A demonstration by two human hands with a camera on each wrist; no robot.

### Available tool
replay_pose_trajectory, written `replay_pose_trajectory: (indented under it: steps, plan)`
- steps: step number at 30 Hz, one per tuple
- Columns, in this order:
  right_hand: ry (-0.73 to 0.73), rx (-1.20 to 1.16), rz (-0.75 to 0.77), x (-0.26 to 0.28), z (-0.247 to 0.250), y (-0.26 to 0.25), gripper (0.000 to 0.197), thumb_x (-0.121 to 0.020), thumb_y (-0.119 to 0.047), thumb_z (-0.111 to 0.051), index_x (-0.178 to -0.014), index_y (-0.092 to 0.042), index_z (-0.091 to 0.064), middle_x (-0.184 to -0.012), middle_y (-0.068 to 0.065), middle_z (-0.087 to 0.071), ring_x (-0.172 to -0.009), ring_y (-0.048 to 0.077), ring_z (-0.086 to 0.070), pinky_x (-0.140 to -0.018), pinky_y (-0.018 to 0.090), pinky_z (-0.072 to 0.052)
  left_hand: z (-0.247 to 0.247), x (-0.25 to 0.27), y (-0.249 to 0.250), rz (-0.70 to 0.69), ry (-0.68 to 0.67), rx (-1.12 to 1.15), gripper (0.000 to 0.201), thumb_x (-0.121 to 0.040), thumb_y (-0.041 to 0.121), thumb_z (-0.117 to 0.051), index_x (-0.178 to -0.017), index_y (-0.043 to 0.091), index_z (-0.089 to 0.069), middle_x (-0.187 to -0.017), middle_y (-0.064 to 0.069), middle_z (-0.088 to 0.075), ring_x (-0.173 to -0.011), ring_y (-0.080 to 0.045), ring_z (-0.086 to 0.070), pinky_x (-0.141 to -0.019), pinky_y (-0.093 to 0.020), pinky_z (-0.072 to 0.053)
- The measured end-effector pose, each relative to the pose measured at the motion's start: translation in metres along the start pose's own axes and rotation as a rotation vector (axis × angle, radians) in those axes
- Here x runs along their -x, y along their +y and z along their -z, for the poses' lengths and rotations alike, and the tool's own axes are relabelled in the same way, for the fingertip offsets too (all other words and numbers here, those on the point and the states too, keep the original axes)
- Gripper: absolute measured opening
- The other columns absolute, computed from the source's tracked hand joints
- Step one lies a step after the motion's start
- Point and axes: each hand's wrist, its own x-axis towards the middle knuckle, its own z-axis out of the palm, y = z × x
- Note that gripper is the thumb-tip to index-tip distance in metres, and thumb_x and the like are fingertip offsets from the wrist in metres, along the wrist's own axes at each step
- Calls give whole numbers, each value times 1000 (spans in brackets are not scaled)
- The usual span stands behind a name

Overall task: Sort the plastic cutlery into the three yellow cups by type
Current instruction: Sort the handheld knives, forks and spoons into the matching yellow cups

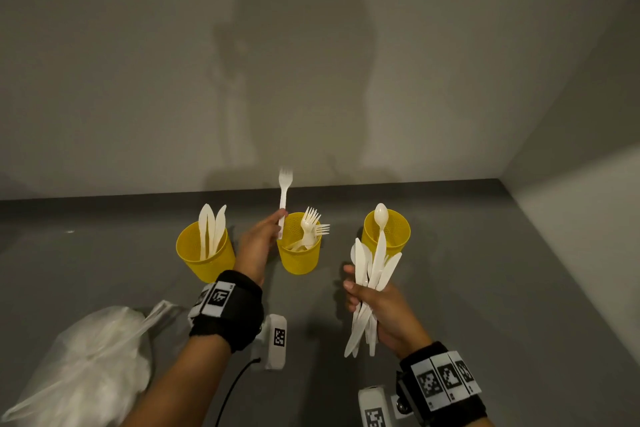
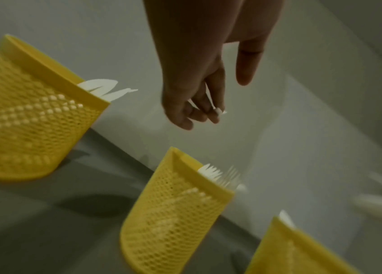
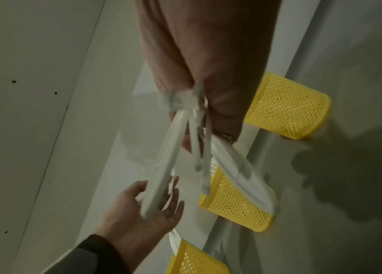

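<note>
Three yellow mesh cups stand in a row on the grey table. The left cup [image 1: 205, 255] holds knives, the middle cup [image 1: 300, 258] holds forks, and the right cup [image 1: 388, 230] holds a spoon. My left hand [image 1: 263, 236] pinches a white fork [image 1: 284, 198] by its handle, tines up, just left of the middle cup's rim. My right hand [image 1: 377, 308] grips a bundle of mixed white cutlery [image 1: 372, 274] in front of the right cup. In the left wrist view the fingers [image 2: 208, 109] curl on the fork's handle above the cups.
A clear plastic bag [image 1: 86, 364] with white contents lies at the near left. A white device with a marker and a black cable [image 1: 275, 340] lies between my forearms. Walls close the table at the back and right.
</note>
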Motion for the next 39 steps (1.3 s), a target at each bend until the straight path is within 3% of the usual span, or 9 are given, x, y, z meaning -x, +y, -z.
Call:
replay_pose_trajectory:
  steps: [5, 10, 16, 19, 23, 26, 29, 33, 39]
  plan:
    - [2, 26, 11, -3, 0, -2, 21, -82, 4, -57, -99, -9, -62, -63, 3, -54, -50, 9, -53, -49, 22, -49, -2, -28, -34, -69, -2, -723, 47, -92, 43, -38, -138, 31, -35, -147, -2, -39, -139, -24, -27, -116, -51, -13]
    - [10, 38, 30, -2, -1, -6, 17, -83, 2, -58, -97, -8, -61, -68, 6, -53, -53, 9, -55, -53, 22, -51, -6, -21, -50, -108, -125, -1341, 51, -94, 52, -17, -142, 37, -22, -154, 13, -21, -146, -17, -1, -102, -67, 21]
    - [25, 68, 20, -1, -3, -7, 15, -84, -1, -58, -94, -11, -62, -70, 6, -54, -55, 11, -56, -56, 22, -53, -15, -26, -35, -75, -166, -1628, 65, -92, 55, -3, -111, 33, -62, -129, -3, -58, -142, -26, -21, -102, -69, 21]
    - [23, 36, 11, -1, -4, -7, 17, -84, 0, -57, -96, -11, -62, -72, 7, -55, -55, 9, -57, -54, 22, -53, -20, -30, -27, -49, -170, -1701, 70, -92, 54, -1, -104, 30, -66, -123, -8, -62, -141, -28, -24, -103, -68, 20]
    - [19, -16, 25, 0, -4, -9, 18, -84, 0, -57, -100, -9, -60, -71, 5, -56, -54, 8, -58, -53, 21, -53, -16, -21, -15, -230, -10, -1520, 42, -93, 46, -26, -109, 29, -60, -132, 1, -55, -138, -24, -30, -109, -64, 9]
    - [29, -77, 70, 0, -6, -9, 18, -85, 0, -55, -101, -7, -60, -65, 1, -59, -51, 7, -56, -53, 21, -52, -21, 8, -12, -365, 27, -1015, 15, -85, 33, -52, -88, 23, -64, -107, 0, -62, -105, -21, -56, -100, -41, -35]
    - [30, -208, 133, -2, -10, -8, 19, -86, 0, -53, -101, -7, -60, -62, 1, -61, -52, 9, -56, -53, 22, -52, -38, 44, -23, -94, -203, -493, 12, -83, 8, -60, -92, 13, -54, -85, -6, -64, -76, -17, -65, -76, -30, -51]
    - [4, -206, 159, -1, -12, -8, 20, -85, -4, -54, -103, -9, -60, -69, 1, -68, -63, 14, -65, -58, 28, -56, -51, 67, -33, 204, -334, -176, 16, -93, 8, -46, -91, 24, -51, -63, 2, -60, -37, -3, -50, -38, -13, -39]
    - [-33, -253, 181, 2, -18, -5, 39, -59, -19, -73, -91, -4, -58, -79, 11, -73, -78, 23, -72, -65, 28, -58, -31, 73, -38, 25, -349, -299, 30, -94, 8, -42, -77, 20, -62, -50, 13, -64, -48, 5, -57, -56, -15, -45]
